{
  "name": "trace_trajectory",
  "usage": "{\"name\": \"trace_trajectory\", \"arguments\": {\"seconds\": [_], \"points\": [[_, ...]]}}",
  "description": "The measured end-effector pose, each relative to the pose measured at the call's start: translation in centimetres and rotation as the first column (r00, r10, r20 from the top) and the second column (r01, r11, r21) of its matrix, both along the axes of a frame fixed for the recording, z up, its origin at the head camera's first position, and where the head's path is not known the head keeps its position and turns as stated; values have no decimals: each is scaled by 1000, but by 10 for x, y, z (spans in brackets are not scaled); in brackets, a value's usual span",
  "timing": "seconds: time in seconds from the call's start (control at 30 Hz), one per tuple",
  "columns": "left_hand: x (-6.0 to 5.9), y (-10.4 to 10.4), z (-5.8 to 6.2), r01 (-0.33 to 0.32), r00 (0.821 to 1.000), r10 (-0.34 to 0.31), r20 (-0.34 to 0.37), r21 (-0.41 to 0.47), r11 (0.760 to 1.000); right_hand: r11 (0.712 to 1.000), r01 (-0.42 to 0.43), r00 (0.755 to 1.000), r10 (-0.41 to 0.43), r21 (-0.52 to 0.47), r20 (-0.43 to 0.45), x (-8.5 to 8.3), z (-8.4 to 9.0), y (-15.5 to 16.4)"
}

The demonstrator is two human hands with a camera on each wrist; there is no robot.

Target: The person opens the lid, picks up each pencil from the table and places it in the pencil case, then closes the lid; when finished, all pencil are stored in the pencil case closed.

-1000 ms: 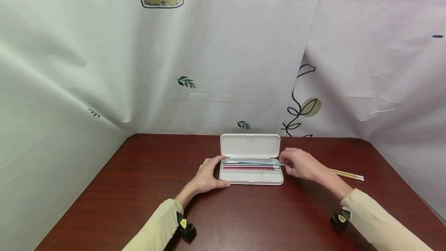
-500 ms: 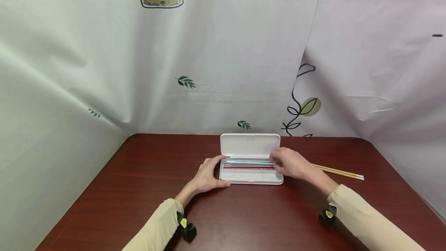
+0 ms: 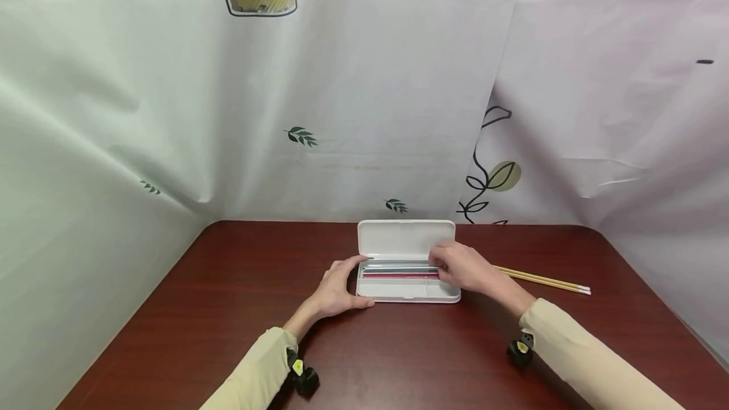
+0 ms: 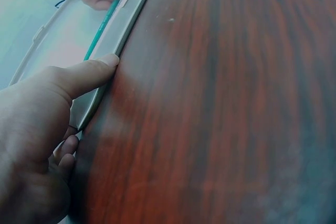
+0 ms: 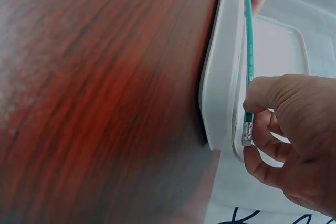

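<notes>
An open white pencil case [image 3: 407, 290] lies at the table's middle with its lid [image 3: 407, 238] standing up behind. A red pencil [image 3: 398, 275] lies in its tray. My left hand [image 3: 354, 280] grips the case's left end, thumb [image 4: 86, 73] on the front rim [image 4: 113, 40]. My right hand [image 3: 443, 268] is over the tray's right part and pinches a teal pencil [image 5: 248, 61] near its eraser end, between thumb [image 5: 268, 95] and fingers. The teal pencil [image 4: 103, 29] lies lengthwise along the case [image 5: 223, 77].
Two yellow pencils [image 3: 541, 279] lie on the dark red wooden table [image 3: 228, 309] to the right of the case. A pale printed curtain [image 3: 364, 93] hangs close behind and at both sides of the table.
My right hand has moved left with the teal pencil, from the case's right end to over the tray. The left hand has kept its hold on the case.
</notes>
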State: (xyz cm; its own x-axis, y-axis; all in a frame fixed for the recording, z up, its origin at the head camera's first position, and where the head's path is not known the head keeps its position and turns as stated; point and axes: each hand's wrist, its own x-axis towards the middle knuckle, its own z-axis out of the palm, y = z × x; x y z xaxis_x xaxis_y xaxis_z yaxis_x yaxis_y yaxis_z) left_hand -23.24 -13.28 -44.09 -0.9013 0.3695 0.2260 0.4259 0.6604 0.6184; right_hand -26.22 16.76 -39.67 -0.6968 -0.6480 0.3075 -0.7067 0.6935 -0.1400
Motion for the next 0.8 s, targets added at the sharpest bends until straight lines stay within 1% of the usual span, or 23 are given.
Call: {"name": "trace_trajectory", "arguments": {"seconds": [0.1,0.27,0.47,0.67,0.8], "points": [[1,-1,-1,-2,1000,2,8,-4,1000,1000,7,1000,-7,13,2,-1,-1,-2],[3,-2,-3,-3,1000,3,0,-5,1000,999,21,1000,-22,26,23,0,-2,-5],[5,-2,-5,-5,1000,5,-9,0,1000,999,9,1000,-9,31,8,1,-5,-5],[3,-1,-3,-4,1000,4,-12,-10,1000,999,20,1000,-20,27,9,0,-6,-3],[1,0,-2,-6,1000,5,-13,-17,1000,1000,23,1000,-23,12,-8,0,-4,-2]]}}
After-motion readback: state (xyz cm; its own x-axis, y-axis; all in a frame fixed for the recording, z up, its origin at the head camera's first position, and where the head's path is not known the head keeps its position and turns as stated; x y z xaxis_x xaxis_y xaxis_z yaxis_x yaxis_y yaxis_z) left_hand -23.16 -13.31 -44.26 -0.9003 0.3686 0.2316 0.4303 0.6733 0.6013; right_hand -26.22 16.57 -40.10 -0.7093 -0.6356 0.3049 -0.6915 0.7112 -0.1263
